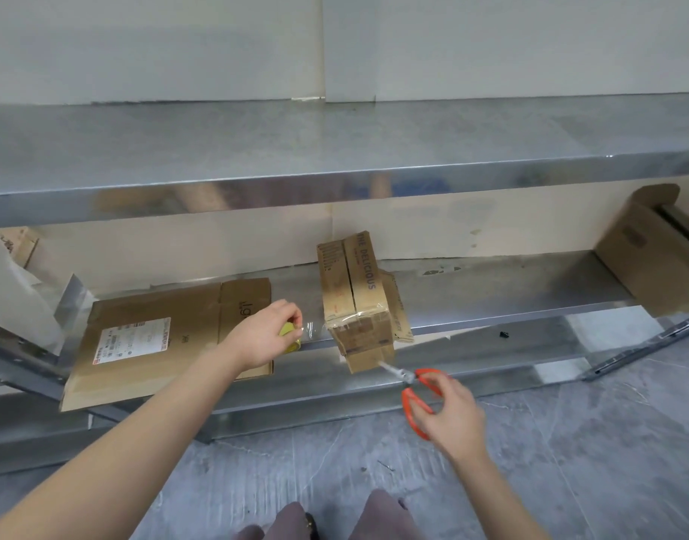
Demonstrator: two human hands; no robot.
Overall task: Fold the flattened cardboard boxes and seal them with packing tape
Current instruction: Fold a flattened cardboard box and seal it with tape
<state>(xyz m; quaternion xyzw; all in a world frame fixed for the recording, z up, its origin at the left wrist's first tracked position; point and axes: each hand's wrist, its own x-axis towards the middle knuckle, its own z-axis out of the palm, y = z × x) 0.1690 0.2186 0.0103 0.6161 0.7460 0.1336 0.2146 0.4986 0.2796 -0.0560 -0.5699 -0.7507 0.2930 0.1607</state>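
Note:
A small folded cardboard box (352,294) printed "THE DELICIOUS" lies on the lower metal shelf (491,290), its near end overhanging the shelf edge. My left hand (263,335) grips a yellow-green tape roll (289,335) just left of the box. A strip of clear tape (313,331) stretches from the roll onto the box's near end. My right hand (452,413) holds orange-handled scissors (417,391) below and right of the box, the blades pointing up-left toward its lower corner. A flattened cardboard box (159,337) with a white label lies on the shelf to the left.
An upper metal shelf (335,150) spans the view above. Another brown carton (655,255) sits at the right end of the lower shelf. White sheeting (11,290) hangs at far left. Grey floor (569,442) lies below, with my knees at the bottom middle.

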